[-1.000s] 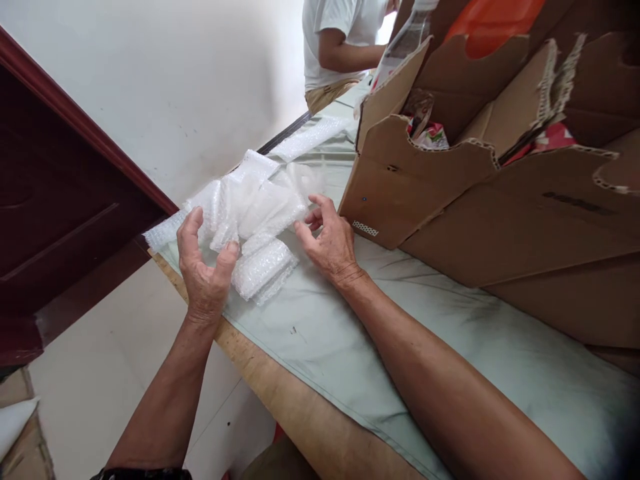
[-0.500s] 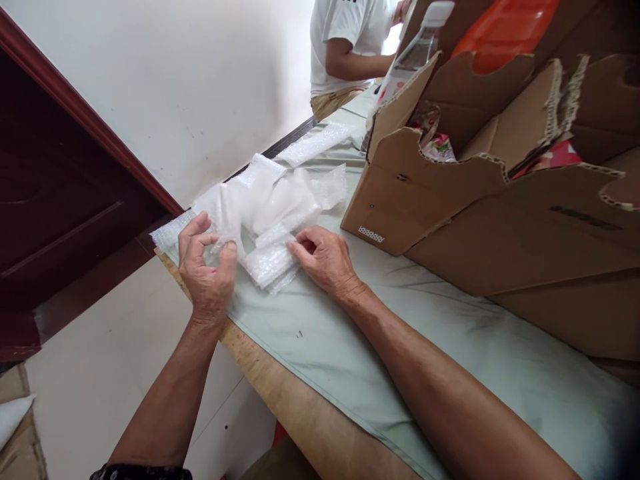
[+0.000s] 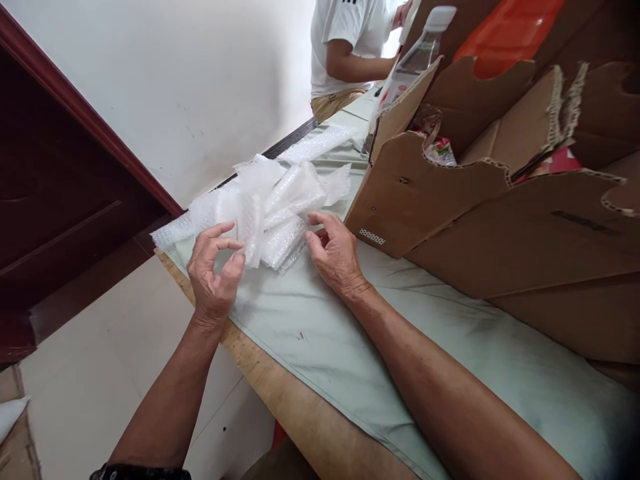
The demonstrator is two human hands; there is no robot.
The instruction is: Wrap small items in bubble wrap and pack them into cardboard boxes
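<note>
At far left, a dark red door [image 3: 70, 187] is standing beside a pale wall [image 3: 200, 80]; a tiled floor [image 3: 115, 347] is showing below. The left hand [image 3: 216, 273] is hovering over the near edge of a wooden table [image 3: 270, 380]; its thumb and index finger are nearly meeting at the lower edge of an upright bubble-wrap piece [image 3: 251, 230]; whether they are pinching it cannot be told. A loose pile of clear bubble wrap [image 3: 295, 190] is lying on a pale green cloth [image 3: 340, 360], mostly beyond and between the hands; a folded piece [image 3: 283, 243] is resting at its near side; a flat strip [image 3: 317, 143] is lying beyond it. The right hand [image 3: 334, 253] is holding nothing visible; its thumb and index finger are curving with a narrow gap, just beside the folded piece. Behind, a person in a white shirt [image 3: 323, 40] is extending a forearm; at right, a cardboard box [image 3: 430, 193] is standing on the cloth, with a clear bottle [image 3: 423, 50] and an orange-red item [image 3: 510, 33] showing at its top.
</note>
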